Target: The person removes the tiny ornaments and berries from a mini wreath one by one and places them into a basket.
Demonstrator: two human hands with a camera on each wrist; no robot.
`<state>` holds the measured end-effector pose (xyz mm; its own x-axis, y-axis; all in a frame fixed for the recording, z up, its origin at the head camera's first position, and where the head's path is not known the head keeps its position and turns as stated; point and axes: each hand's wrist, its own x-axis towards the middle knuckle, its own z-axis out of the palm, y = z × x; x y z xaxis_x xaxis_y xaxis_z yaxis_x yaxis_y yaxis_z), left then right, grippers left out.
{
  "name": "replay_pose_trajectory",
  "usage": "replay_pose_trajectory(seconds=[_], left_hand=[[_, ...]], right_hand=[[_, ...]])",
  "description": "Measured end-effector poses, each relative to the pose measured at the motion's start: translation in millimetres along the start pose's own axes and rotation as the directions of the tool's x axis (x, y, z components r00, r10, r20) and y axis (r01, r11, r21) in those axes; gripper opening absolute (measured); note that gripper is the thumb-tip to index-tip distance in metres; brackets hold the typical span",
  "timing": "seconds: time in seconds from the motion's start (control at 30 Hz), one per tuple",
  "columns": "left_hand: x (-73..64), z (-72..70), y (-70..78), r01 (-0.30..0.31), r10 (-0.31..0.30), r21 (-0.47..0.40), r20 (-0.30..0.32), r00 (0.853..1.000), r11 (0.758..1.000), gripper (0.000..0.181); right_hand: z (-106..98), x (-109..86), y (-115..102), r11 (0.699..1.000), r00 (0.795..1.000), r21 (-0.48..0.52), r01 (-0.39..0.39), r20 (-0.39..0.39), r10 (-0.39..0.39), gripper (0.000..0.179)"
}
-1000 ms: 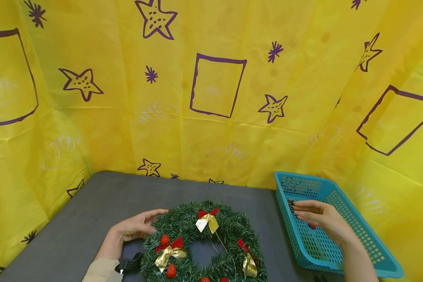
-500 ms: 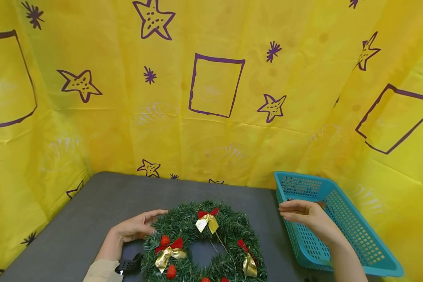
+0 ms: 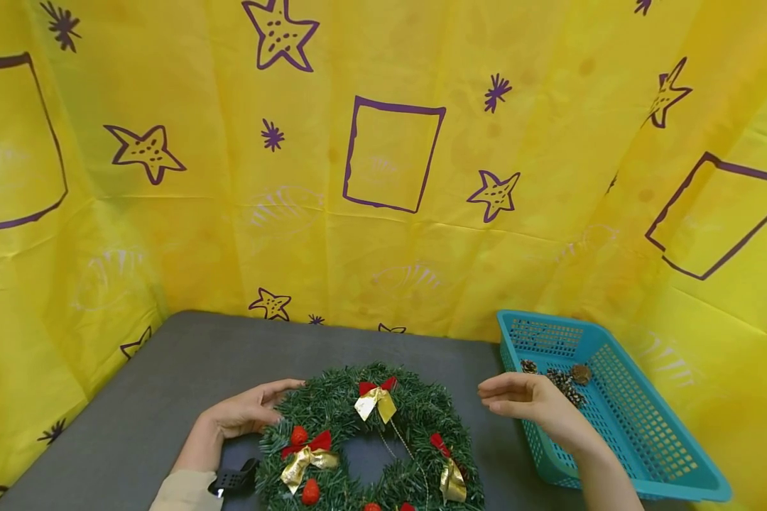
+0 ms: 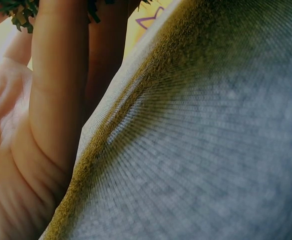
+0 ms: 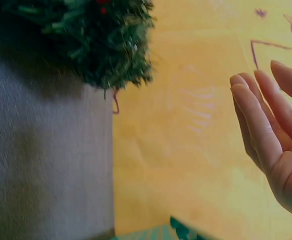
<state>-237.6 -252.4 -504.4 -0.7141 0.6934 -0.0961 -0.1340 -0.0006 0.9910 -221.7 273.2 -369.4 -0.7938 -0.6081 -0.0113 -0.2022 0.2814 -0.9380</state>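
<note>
In the head view a green artificial wreath (image 3: 431, 419) lies on the table at the front. Red-and-gold bows (image 3: 376, 401) and red berries (image 3: 310, 491) decorate it. My left hand (image 3: 249, 410) grips its left edge, thumb toward the front and fingers farther back. The left wrist view catches only a scrap of greenery (image 4: 21, 17) at those fingers. Between wreath and basket, my right hand (image 3: 537, 408) hovers with loosely bent fingers. Its thumb stands apart from the fingers in the right wrist view, and nothing shows between them.
A turquoise basket (image 3: 693, 465) stands at the right, with pine cones (image 3: 580, 374) inside. Yellow patterned cloth (image 3: 390, 248) encloses the grey table (image 3: 230, 348) at the back and sides. A black strap (image 3: 233, 479) is near my left wrist.
My right hand has left the basket and moved leftward toward the wreath, uncovering pine cones in the basket. My left hand and the wreath have stayed put.
</note>
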Motion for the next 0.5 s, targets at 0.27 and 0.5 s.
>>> replay_pose_trajectory(seconds=[0.27,0.5], left_hand=[[1.1,0.2,0.1,-0.009,0.010,-0.021,0.019,1.000,1.000,0.060],[0.6,-0.8,-0.9,-0.002,0.002,-0.014,0.016,1.000,1.000,0.060]], right_hand=[[22.0,9.8,-4.8,1.000,0.997,-0.010,-0.029,0.072,0.029,0.044],[41.2,18.5,-10.8,1.000,0.991,-0.030,0.000,0.137,0.004,0.040]])
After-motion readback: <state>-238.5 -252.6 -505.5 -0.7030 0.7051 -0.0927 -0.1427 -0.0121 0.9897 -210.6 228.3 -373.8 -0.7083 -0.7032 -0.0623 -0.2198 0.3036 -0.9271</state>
